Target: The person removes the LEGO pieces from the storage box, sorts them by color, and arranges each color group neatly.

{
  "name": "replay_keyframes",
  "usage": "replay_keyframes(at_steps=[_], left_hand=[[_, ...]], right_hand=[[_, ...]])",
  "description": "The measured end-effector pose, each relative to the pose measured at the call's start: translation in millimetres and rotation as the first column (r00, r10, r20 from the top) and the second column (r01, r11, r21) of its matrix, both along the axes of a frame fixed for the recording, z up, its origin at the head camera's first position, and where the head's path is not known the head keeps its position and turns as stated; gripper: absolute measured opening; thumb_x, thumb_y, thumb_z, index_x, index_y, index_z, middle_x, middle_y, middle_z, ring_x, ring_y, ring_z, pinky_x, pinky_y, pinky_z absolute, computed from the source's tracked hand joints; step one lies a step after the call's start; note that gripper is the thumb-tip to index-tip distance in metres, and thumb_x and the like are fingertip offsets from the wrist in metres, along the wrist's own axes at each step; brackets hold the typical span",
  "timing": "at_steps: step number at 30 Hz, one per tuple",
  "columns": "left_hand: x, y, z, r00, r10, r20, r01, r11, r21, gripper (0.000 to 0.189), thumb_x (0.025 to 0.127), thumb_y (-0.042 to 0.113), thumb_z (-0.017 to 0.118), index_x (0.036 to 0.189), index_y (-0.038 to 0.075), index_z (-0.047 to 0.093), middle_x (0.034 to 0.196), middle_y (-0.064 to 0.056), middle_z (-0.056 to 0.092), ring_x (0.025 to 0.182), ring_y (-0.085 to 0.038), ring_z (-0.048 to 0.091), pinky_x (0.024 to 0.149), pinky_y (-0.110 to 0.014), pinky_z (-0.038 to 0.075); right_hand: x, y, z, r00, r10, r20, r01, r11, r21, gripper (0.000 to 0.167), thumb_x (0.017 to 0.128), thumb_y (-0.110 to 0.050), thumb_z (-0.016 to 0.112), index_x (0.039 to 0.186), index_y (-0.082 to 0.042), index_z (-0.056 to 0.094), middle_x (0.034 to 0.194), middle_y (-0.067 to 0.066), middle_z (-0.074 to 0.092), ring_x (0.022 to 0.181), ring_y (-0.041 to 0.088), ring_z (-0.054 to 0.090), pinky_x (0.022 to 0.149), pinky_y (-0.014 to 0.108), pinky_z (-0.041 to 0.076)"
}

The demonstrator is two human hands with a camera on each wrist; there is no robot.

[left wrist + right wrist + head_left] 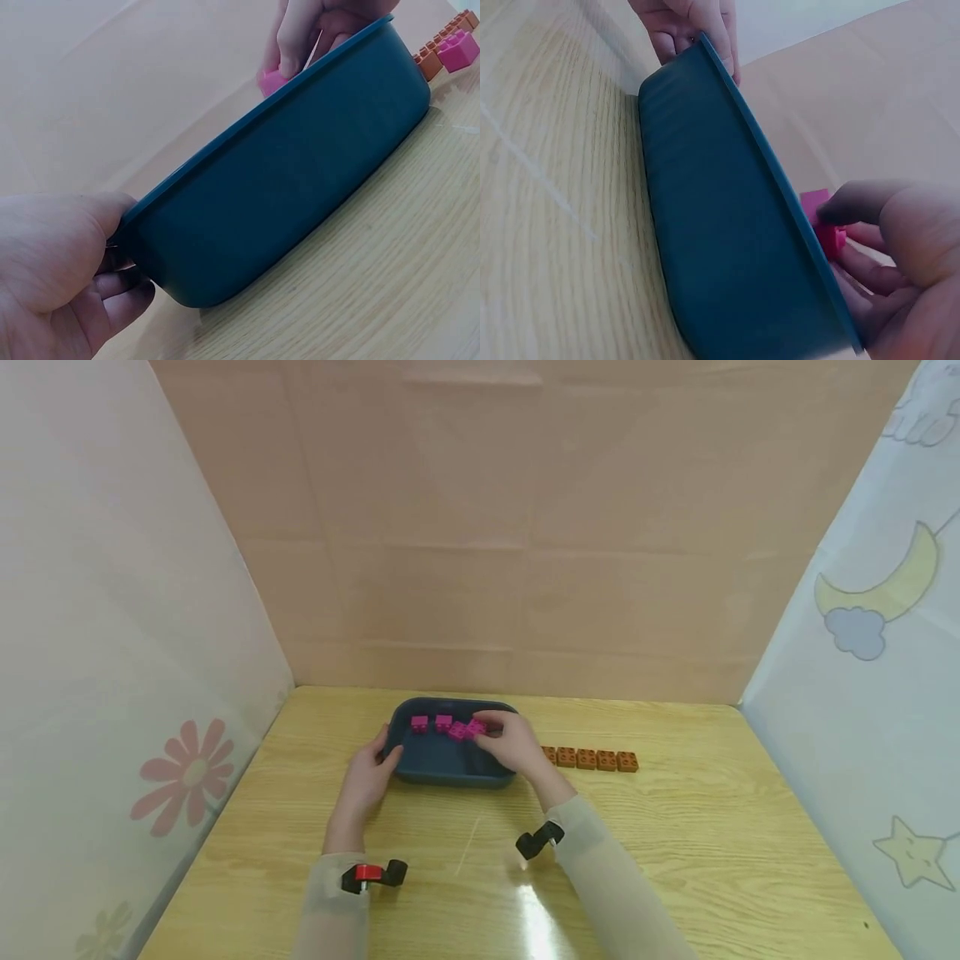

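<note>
A dark blue-green plastic tray stands on the table. My left hand grips its left end, thumb over the rim and fingers against the outer wall, as the left wrist view shows. Over the tray's right part, my right hand pinches a pink toy brick between thumb and fingers. Touching or very near it is another pink brick. Farther left in the tray are two more, a pink brick and a pink brick. From the right wrist, the tray wall hides the tray's inside.
Right of the tray, several orange bricks form a row, its left end hidden by my right hand. A loose pink brick lies beside that row in the left wrist view. Cloth walls bound the wooden table at back and sides.
</note>
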State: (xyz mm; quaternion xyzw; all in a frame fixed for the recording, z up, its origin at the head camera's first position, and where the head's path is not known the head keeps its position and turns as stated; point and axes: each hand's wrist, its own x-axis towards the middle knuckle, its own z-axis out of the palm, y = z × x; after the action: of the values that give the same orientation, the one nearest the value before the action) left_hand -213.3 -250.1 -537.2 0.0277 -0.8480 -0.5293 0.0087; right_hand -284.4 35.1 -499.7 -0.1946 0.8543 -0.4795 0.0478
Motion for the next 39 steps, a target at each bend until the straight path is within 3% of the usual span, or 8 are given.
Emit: replay_keyframes(at_steps=[12,25,39], left_hand=[[-0.1,1.3,-2.2,1.0,-0.001,0.009,0.001,1.0,-0.006,0.07,0.114,0.03,0.056,0.169,0.003,0.024,0.175,-0.015,0.021,0.159,-0.037,0.025,0.128,-0.051,0.028],[-0.3,-6.1,-2.3,1.0,0.013,0.01,-0.013,1.0,0.0,0.068,0.114,0.03,0.055,0.169,0.004,0.024,0.176,-0.014,0.021,0.16,-0.035,0.025,0.128,-0.049,0.028],[0.2,-5.9,-1.5,1.0,0.012,0.003,-0.012,1.0,-0.007,0.068,0.114,0.03,0.055,0.169,0.004,0.024,0.176,-0.015,0.021,0.16,-0.036,0.025,0.128,-0.05,0.028]], right_hand=[[19.7,39,-3.6,0.997,-0.016,0.081,0.032,0.978,-0.205,0.049,0.097,-0.008,0.079,0.145,-0.004,0.067,0.142,0.01,0.068,0.129,0.032,0.066,0.104,0.041,0.058],[41.7,85,-15.3,0.98,-0.061,0.188,0.123,0.932,-0.34,0.047,0.096,-0.01,0.081,0.142,-0.008,0.07,0.137,0.015,0.07,0.124,0.033,0.069,0.095,0.031,0.062],[44.7,112,-13.9,0.98,-0.059,0.192,0.114,0.951,-0.287,0.049,0.096,-0.014,0.082,0.143,-0.009,0.069,0.138,0.014,0.07,0.127,0.032,0.066,0.098,0.023,0.057]])
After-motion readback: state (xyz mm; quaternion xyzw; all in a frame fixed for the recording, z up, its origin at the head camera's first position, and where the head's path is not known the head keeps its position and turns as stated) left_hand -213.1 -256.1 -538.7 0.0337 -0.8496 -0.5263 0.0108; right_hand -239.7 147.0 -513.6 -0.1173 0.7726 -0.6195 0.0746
